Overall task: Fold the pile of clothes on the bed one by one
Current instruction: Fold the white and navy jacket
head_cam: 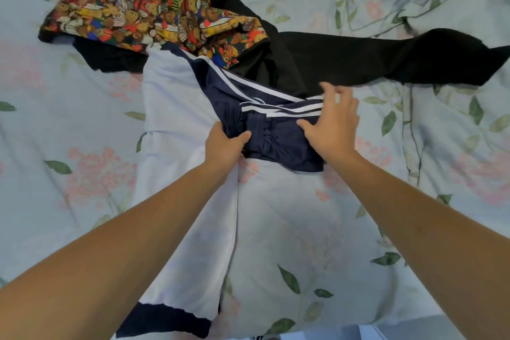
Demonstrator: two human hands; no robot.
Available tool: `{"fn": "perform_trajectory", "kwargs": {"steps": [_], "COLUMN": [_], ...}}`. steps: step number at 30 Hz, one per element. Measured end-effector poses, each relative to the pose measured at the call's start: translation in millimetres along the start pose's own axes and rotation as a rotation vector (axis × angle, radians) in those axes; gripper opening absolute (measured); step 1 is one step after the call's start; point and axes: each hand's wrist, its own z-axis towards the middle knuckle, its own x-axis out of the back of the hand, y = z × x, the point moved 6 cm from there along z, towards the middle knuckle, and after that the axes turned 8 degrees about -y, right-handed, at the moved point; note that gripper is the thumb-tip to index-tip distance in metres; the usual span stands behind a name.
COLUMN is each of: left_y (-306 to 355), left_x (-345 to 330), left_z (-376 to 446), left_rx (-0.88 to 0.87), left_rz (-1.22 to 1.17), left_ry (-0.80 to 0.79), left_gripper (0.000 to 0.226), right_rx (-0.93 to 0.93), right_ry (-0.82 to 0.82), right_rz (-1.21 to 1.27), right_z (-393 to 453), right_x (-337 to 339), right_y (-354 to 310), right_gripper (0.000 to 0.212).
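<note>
Your left hand (225,143) pinches the limp, light, slippery-looking navy shorts (278,135), right hand (332,121) flat on them; grip the waistband corners.

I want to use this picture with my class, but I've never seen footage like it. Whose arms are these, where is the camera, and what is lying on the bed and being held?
There is no machine here: a person wears a camera on the head, looking down at their own bare arms. The left hand grips an edge of the navy shorts, which have white stripes. The right hand lies spread on the same shorts, fingers open. Under them lies a pale garment with a navy cuff. Farther back lie a bear-print cloth and a black garment. Everything rests on a floral sheet. The clothes look not yet folded.
</note>
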Motion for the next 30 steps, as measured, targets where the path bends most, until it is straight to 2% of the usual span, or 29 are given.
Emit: {"fn": "perform_trajectory", "kwargs": {"steps": [2, 3, 5, 6, 7, 8, 9, 11, 13, 16, 17, 20, 22, 24, 26, 28, 29, 30], "left_y": [13.5, 20.9, 29.7, 30.1, 24.1, 16.1, 5.0, -3.8, 5.7, 38.7, 49.3, 67.4, 65.8, 56.6, 45.0, 39.1, 43.3, 53.2], "left_x": [8.5, 10.8, 9.9, 3.8, -5.6, -15.2, -22.1, -26.3, -24.0, -15.0, -3.8, 49.7, 93.8, 136.0, 162.0, 179.4, 185.9, 186.4], "left_z": [-2.2, -6.4, -17.3, -22.2, -22.3, -21.8, -18.3, -14.9, -21.0, -44.3, -48.7, -46.0, -29.9, -12.3, 1.3, 6.4, 4.1, -1.3], "left_rx": [-0.127, -0.222, -0.422, -0.537, -0.615, -0.617, -0.544, -0.368, -0.244, -0.133, -0.113, -0.100, -0.110, -0.113, -0.093, -0.112, -0.193, -0.355], "left_rz": [0.190, 0.360, 0.807, 0.971, 1.080, 1.128, 1.126, 0.974, 0.667, -0.116, -0.268, -0.482, -0.428, -0.185, 0.023, 0.267, 0.433, 0.600], "left_ry": [0.093, 0.144, 0.243, 0.229, 0.131, -0.013, -0.150, -0.300, -0.360, -0.502, -0.495, -0.381, -0.223, -0.039, 0.052, 0.166, 0.259, 0.340], "left_gripper": [0.062, 0.071, 0.089, 0.093, 0.095, 0.099, 0.103, 0.108, 0.102, 0.057, 0.049, 0.058, 0.044, 0.021, 0.015, 0.032, 0.044, 0.054], "right_rx": [-0.288, -0.387, -0.476, -0.494, -0.506, -0.509, -0.505, -0.484, -0.469, -0.373, -0.310, 0.003, 0.259, 0.409, 0.424, 0.410, 0.422, 0.433], "right_ry": [-0.068, -0.119, -0.203, -0.230, -0.241, -0.242, -0.235, -0.170, -0.114, -0.123, -0.171, -0.398, -0.424, -0.222, -0.050, -0.091, -0.137, -0.167], "right_rz": [0.211, 0.322, 0.531, 0.623, 0.699, 0.750, 0.776, 0.794, 0.835, 0.946, 0.991, 1.012, 0.884, 0.616, 0.345, 0.128, 0.035, -0.040], "right_z": [-13.1, -18.2, -21.1, -21.0, -18.9, -17.0, -16.8, -20.4, -28.0, -38.5, -40.1, -44.6, -48.7, -48.0, -44.0, -39.2, -37.1, -35.1], "right_x": [-12.8, -19.2, -27.9, -30.2, -32.1, -32.8, -30.3, -19.4, -11.0, -7.9, -11.0, -18.4, -23.1, -29.8, -42.8, -69.3, -85.8, -101.0], "right_y": [24.1, 32.6, 40.5, 41.2, 42.1, 41.1, 35.6, 16.5, -10.3, -74.8, -102.0, -187.0, -220.5, -227.9, -223.5, -220.4, -220.3, -219.2], "right_gripper": [0.095, 0.093, 0.079, 0.072, 0.063, 0.052, 0.038, 0.019, 0.020, 0.031, 0.031, 0.018, 0.017, 0.028, 0.042, 0.058, 0.064, 0.067]}}
